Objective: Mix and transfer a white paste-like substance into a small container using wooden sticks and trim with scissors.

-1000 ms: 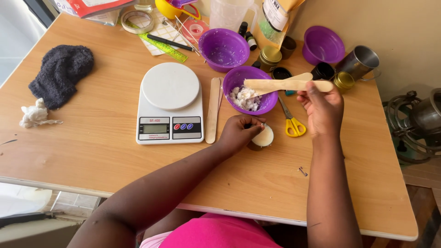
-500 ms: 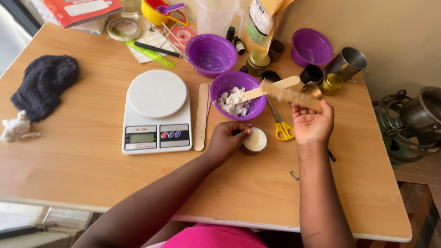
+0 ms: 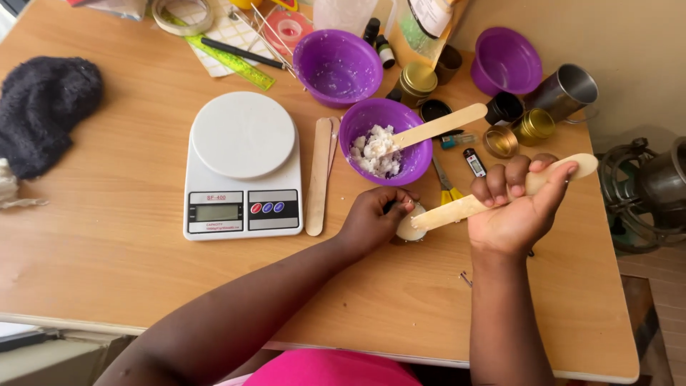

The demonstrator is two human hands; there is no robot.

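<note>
R hand (image 3: 516, 207) clenched on wooden stick (image 3: 457, 209), lowered from bowl (image 3: 418, 154) onto tin (image 3: 409, 227); L hand (image 3: 375, 218) grips tin.

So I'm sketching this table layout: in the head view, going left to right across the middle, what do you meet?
Dark fuzzy cloth → white kitchen scale → flat wooden sticks → purple bowl of white chunks → right hand holding a wooden spatula → metal gear beside the table.

Wooden table (image 3: 107, 271), beige wall (image 3: 629, 43), daylight
</note>
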